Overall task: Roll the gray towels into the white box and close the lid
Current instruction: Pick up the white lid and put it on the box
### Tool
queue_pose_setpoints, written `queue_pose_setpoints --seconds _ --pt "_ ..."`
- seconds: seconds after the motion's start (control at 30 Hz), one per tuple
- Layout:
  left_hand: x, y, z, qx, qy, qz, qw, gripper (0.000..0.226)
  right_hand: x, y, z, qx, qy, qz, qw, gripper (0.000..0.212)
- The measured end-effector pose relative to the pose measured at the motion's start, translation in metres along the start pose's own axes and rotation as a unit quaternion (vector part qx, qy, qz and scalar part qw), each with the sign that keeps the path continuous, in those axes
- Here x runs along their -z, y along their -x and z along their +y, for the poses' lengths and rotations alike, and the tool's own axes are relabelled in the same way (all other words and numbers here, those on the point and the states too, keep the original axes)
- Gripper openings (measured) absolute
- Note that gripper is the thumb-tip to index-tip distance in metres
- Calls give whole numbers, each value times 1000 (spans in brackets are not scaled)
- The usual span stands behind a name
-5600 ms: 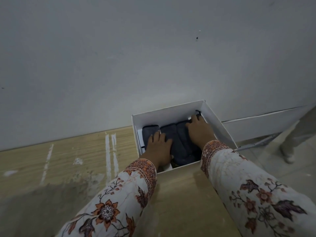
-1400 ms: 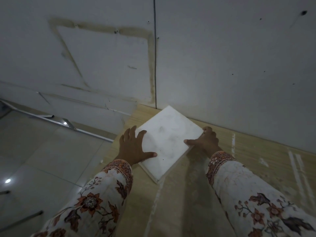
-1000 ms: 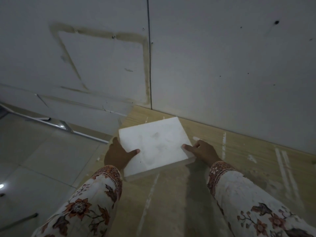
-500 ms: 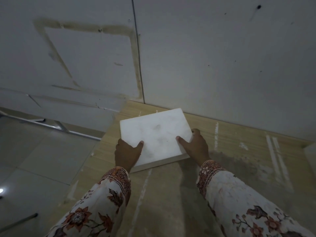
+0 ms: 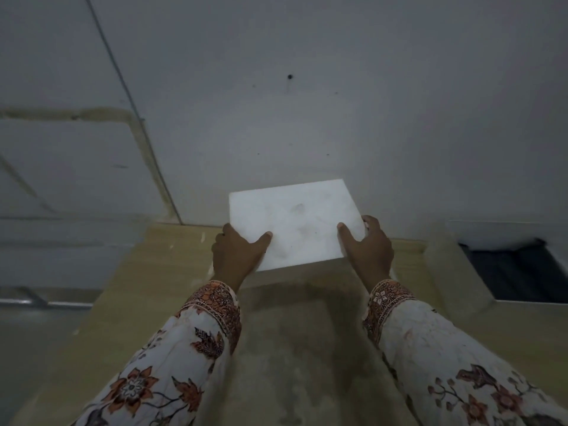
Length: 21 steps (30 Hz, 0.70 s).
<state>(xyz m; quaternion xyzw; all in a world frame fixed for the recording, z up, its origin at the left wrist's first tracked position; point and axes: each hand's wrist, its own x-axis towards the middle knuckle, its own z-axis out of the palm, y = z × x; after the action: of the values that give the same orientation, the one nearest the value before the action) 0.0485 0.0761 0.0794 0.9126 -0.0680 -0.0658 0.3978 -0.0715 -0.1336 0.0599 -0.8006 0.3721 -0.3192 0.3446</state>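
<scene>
The white lid (image 5: pixel 293 221) hangs in the air above the wooden table (image 5: pixel 153 302), held flat between both hands. My left hand (image 5: pixel 235 255) grips its left near edge, thumb on top. My right hand (image 5: pixel 368 252) grips its right near edge, thumb on top as well. The white box (image 5: pixel 445 272) stands open at the right edge of view, with the dark gray towels (image 5: pixel 516 272) lying inside it. The lid is to the left of the box and apart from it.
A pale wall (image 5: pixel 276 103) rises right behind the table. The table's left edge drops to a tiled floor (image 5: pixel 37 333) at the left.
Both hands have lifted the lid off the table and carried it to the right. The open box with the towels has come into view at the right.
</scene>
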Motion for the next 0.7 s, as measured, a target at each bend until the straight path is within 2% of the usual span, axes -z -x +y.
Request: queue_pose_setpoints --seconds 0.3,0.5,0.7 --pt "-83 56 120 -53 -9 -24 998 101 133 -50 61 -18 -29 79 996 39" --pt "-143 91 189 -88 9 -55 995 100 209 -83 111 -45 -37 136 989 35" --pt "-205 124 243 -97 47 -95 990 77 278 -108 164 -68 -19 177 982 32"
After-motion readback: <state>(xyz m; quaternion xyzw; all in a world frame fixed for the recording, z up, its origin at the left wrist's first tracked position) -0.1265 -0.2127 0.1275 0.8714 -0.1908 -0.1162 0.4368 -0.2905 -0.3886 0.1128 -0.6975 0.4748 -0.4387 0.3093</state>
